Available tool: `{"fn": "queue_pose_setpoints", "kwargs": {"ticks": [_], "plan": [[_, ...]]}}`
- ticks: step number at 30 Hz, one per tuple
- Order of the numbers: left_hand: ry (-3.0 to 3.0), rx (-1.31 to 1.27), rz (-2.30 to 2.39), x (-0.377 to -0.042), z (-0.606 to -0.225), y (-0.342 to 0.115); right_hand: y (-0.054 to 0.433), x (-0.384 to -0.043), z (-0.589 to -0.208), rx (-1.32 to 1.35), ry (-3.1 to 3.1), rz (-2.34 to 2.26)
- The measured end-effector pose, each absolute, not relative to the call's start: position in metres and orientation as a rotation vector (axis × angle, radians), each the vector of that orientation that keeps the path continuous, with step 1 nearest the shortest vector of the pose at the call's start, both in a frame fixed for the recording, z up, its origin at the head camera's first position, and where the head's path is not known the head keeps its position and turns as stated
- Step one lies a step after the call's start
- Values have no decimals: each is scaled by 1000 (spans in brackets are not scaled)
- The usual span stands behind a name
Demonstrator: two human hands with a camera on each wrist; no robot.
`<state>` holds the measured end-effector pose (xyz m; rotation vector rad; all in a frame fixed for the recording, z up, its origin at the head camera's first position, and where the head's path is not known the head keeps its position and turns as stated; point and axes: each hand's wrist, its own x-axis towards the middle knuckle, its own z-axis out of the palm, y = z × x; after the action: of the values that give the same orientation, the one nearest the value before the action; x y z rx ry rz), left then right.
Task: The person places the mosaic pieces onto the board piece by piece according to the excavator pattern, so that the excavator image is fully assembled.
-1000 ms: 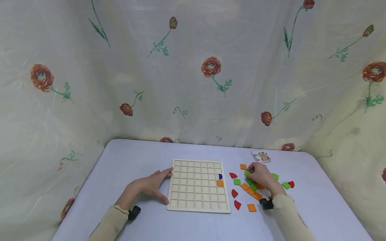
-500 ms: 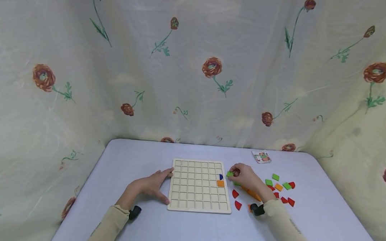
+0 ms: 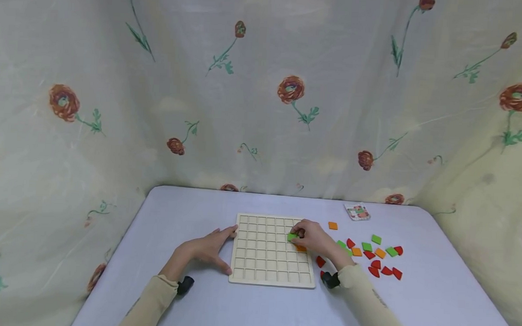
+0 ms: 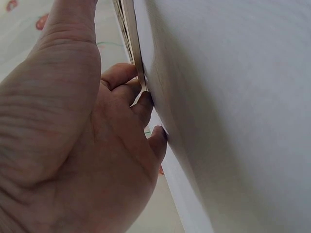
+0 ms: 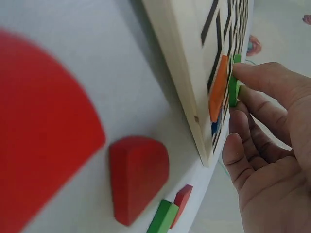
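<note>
A pale wooden grid board [image 3: 261, 250] lies flat on the table. Along its left edge rests my left hand [image 3: 206, 248], thumb and fingers spread and touching the rim; the left wrist view has the fingertips against the board's side. My right hand [image 3: 313, 237] pinches a green square tile [image 3: 292, 237] over the right part of the board, between thumb and fingers. Close by on the board is an orange square tile [image 5: 218, 90], partly covered by the hand in the head view. A blue piece [image 5: 215, 127] shows beside the orange one in the right wrist view.
Right of the board lie scattered red quarter-round pieces [image 3: 375, 264], green tiles [image 3: 376, 239] and orange tiles [image 3: 333, 225]. A small printed card [image 3: 357, 211] sits toward the table's back edge. Floral cloth [image 3: 263, 109] hangs behind the table.
My right hand has picked a green tile from the loose pieces and carried it left, over the board. The left hand has stayed at the board's edge.
</note>
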<state>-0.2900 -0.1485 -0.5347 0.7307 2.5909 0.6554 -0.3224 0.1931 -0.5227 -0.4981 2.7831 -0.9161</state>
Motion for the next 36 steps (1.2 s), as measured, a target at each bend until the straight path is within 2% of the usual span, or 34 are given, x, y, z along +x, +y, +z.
{"fn": "queue_pose_setpoints", "kwargs": {"ticks": [20, 36], "plan": [[2589, 751, 665, -288, -532, -147, 195, -323, -525, -456, 2776, -935], [2590, 736, 668, -288, -532, -146, 265, -309, -519, -303, 2820, -970]]}}
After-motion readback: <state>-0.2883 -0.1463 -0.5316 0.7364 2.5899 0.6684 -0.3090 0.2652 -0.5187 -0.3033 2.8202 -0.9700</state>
